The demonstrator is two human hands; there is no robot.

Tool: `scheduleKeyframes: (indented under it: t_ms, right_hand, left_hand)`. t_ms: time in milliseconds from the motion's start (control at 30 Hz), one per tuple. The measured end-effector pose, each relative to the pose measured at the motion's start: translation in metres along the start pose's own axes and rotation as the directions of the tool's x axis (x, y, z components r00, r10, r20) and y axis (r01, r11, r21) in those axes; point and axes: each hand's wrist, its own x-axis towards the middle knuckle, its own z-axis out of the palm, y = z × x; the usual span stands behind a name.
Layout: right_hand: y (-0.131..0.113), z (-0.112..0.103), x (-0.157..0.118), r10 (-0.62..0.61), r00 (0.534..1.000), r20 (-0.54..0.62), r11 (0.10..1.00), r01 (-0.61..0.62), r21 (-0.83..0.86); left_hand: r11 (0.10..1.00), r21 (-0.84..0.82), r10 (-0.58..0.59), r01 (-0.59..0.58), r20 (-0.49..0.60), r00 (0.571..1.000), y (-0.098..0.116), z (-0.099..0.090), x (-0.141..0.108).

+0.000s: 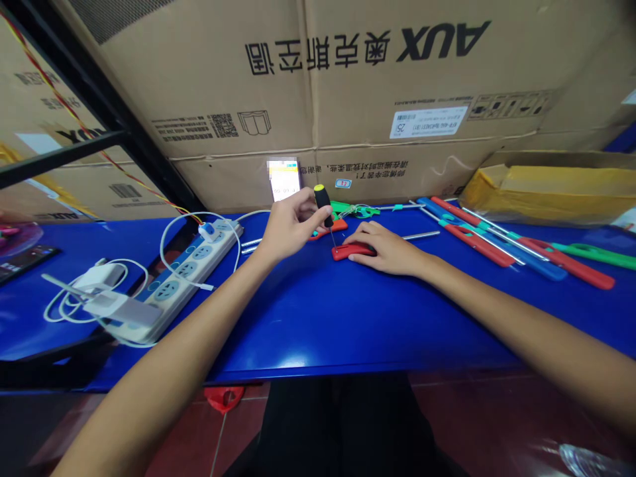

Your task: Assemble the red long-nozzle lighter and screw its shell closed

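Observation:
My left hand (293, 224) grips a screwdriver (322, 197) with a black handle and yellow end. Its thin shaft points down to one end of a red lighter handle (342, 252) lying on the blue table (298, 318). Pressed over that same handle, my right hand (390, 248) keeps it against the tabletop. A metal rod (422, 235) sticks out beyond my right hand; whether it joins the handle is hidden. Just behind my hands lie an orange-red lighter piece (338, 225) and green lighter parts (368, 212).
Several long-necked lighters (477, 242) in red, blue and green lie on the right. A yellow-taped carton (536, 192) stands behind them. On the left are a power strip (199, 255) and white chargers (124, 308). A lit phone (285, 179) leans on the large cardboard box (348, 93).

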Motion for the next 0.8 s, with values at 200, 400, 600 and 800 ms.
scheduleKeyframes:
  t_ms: [200,400,600,800]
  right_hand:
    - [-0.0016,0.0004,-0.0009,0.007,1.0,0.003,1.0,-0.007,-0.009]
    - [-0.0041,-0.0001,-0.0002,-0.02,1.0,0.015,0.999,0.02,-0.043]
    - [-0.0036,-0.0017,0.0003,-0.019,1.0,0.021,1.0,0.02,-0.018]
    - [-0.0019,-0.0012,0.0002,-0.017,1.0,0.022,0.999,0.017,-0.028]
  left_hand:
    - [1.0,0.019,0.006,-0.005,-0.013,1.0,-0.0034,-0.0011,0.0011]
    - [1.0,0.01,0.0,0.0,0.001,1.0,-0.002,-0.0026,0.0008]
    - [0.996,0.078,0.037,-0.038,0.016,0.999,-0.002,-0.0048,-0.0004]
    - [0.999,0.002,0.048,-0.048,0.003,0.999,-0.0002,-0.0058,0.0012]
